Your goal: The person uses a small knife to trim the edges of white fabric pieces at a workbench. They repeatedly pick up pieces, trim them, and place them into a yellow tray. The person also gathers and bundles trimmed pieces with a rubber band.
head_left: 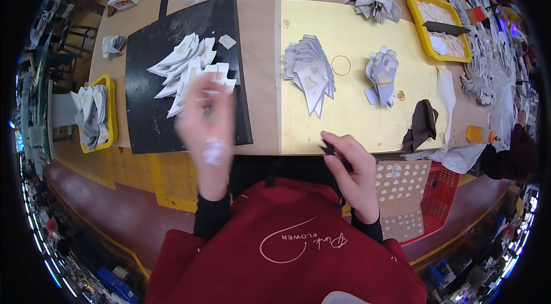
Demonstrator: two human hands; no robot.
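- At the far left of the frame you have a yellow tray [110,110] with a pile of grey-white paper pieces in it, on the edge of the worktop [261,46].
- Right of it lies a black mat [150,126], and on its upper half a fan of white cut card pieces [186,69] is spread out.
- Your left hand [205,117] is over the lower end of that fan, in the centre left of the frame. It is blurred; the fingers are bent around a white card piece [221,83], but I cannot tell how firmly it is gripped.
- In the middle of the frame is a yellow sheet [350,126]. On its left part stands a stack of grey folded card pieces [310,71], and just beside it lies a rubber band [341,65].
- Your right hand [353,169] is at the lower edge of the yellow sheet, below centre. It is closed, and thumb and fingers pinch a small dark piece [329,148].
- Further right on the sheet is a smaller bundle of card pieces [381,74] with a band around it.
- At the right edge of the sheet lies a dark brown cloth [422,123], and next to it a white spatula-shaped tool [446,94].
- In the upper right a second yellow tray [414,14] holds pale small pieces and a dark blade-like strip.
- In the lower right, below the worktop, a red basket [445,195] contains white sheets with cut-out holes.
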